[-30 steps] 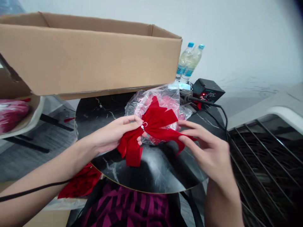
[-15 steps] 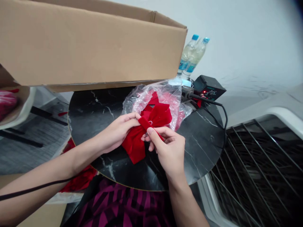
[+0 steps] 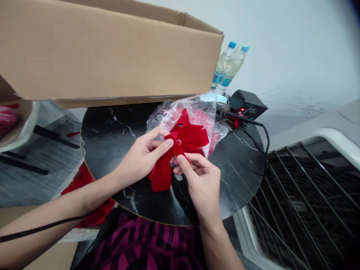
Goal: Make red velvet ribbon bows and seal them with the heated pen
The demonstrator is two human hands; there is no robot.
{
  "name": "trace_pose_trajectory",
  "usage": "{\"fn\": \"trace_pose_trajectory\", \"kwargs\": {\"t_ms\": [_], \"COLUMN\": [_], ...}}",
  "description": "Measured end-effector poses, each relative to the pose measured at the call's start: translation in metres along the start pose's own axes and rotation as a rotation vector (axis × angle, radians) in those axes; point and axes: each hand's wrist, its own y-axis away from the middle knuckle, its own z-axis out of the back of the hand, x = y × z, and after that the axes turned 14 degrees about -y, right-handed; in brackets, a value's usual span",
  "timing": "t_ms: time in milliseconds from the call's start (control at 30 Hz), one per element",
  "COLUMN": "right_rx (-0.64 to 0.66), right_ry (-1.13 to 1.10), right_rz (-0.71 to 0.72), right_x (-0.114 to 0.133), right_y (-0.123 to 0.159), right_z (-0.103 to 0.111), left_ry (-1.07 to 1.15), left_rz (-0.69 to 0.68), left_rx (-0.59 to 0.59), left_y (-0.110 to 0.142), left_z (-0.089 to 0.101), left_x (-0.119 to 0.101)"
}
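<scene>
Head view: our left hand (image 3: 143, 157) and right hand (image 3: 203, 185) each keep a narrow pinch on the centre of a red velvet bow (image 3: 192, 137), thumbs and fingertips closing on it from either side, the two hands almost touching. A small pale loop (image 3: 179, 141) shows at the centre; we cannot tell what it is. The bow already has its shape: its loops spread upward and to the right, and its tails (image 3: 161, 174) hang toward us. The velvet is tightly creased where we pinch it. What is left to do to it, we cannot tell from here. The bow is held against a clear plastic bag (image 3: 197, 116) with something red inside, over a black marble table (image 3: 233, 176). Beyond them are a cardboard box (image 3: 98, 48), two water bottles (image 3: 227, 65) and a black control unit (image 3: 249, 105). Red ribbon (image 3: 84, 187) lies past the table's near left edge, and a wire rack (image 3: 303, 202) sits to the right.
</scene>
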Motion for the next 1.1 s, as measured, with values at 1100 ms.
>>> {"fn": "trace_pose_trajectory", "kwargs": {"t_ms": [1100], "right_rx": [-0.106], "right_ry": [-0.344], "right_rz": [-0.006], "right_x": [-0.012], "right_y": [0.007], "right_z": [-0.004], "left_ry": [-0.170], "left_rz": [-0.210], "left_rx": [-0.295], "left_y": [0.007], "left_z": [-0.012], "left_x": [-0.008]}}
